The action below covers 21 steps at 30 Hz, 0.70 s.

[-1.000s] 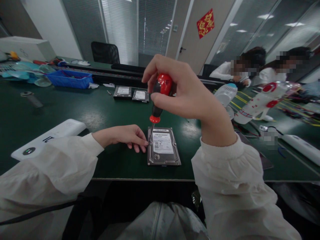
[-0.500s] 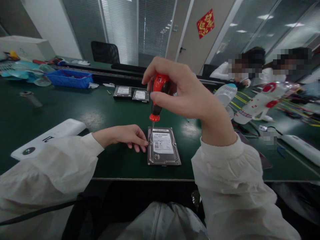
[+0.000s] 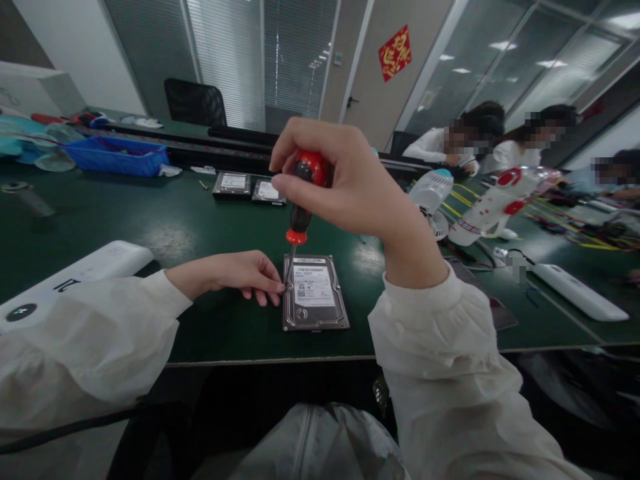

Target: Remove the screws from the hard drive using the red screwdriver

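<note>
The whole scene sits further left than half a second ago, as the view has swung toward the right, and the screwdriver's handle shows its red and black stripes turned round, while both hands keep their places over the drive. The right hand [image 3: 345,177] is curled round the upper part of the screwdriver [image 3: 301,217], a glossy red-and-black bulbous handle with a red collar and a thin metal shaft, which stands slightly tilted, its lower end at the left edge of the hard drive [image 3: 320,315]. The left hand [image 3: 250,273] is narrowed, thumb and forefinger close together beside that end and touching the drive's edge; whether they pinch the shaft or a small part cannot be told. The drive lies flat near the front edge of the smooth green counter [image 3: 200,223], its metal cover pressed into curved ridges, its white label [image 3: 314,287] bearing a barcode and a square code, the print too small to read. Beyond it are two more labelled hard drives [image 3: 233,183] [image 3: 269,191], side by side, and a blue plastic basket [image 3: 115,163]. At left lies a white, round-cornered device [image 3: 100,267] marked "21".
</note>
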{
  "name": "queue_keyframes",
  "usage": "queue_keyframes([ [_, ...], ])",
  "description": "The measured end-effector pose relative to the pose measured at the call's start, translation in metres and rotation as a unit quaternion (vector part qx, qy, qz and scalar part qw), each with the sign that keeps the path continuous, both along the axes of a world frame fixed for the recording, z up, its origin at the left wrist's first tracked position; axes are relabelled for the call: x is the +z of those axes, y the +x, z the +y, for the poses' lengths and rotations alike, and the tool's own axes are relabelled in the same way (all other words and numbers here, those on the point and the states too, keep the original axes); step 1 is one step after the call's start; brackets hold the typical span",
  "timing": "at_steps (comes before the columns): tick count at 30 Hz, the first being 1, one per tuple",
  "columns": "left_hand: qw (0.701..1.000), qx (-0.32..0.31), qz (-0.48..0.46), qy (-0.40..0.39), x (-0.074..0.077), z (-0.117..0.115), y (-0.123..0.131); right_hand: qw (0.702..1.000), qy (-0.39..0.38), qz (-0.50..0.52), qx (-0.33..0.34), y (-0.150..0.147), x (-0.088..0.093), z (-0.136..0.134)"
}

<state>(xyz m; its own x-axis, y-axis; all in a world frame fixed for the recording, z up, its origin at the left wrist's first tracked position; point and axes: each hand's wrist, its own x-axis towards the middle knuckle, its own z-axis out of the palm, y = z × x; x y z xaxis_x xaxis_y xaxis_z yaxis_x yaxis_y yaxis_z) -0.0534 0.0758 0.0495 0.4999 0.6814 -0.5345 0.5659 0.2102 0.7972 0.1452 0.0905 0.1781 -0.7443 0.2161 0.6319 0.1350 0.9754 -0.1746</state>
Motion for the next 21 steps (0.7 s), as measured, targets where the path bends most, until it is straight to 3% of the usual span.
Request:
queue_keyframes([
  [5,1.000,0.003,0.004,-0.002,-0.0011,0.0008,-0.0003,0.999,-0.033,-0.018,-0.002,0.0017,0.0009,-0.0027],
  [21,1.000,-0.002,0.006,0.000,-0.0015,0.0007,-0.0010,1.000,-0.027,0.003,-0.005,0.0014,0.0016,-0.0019],
])
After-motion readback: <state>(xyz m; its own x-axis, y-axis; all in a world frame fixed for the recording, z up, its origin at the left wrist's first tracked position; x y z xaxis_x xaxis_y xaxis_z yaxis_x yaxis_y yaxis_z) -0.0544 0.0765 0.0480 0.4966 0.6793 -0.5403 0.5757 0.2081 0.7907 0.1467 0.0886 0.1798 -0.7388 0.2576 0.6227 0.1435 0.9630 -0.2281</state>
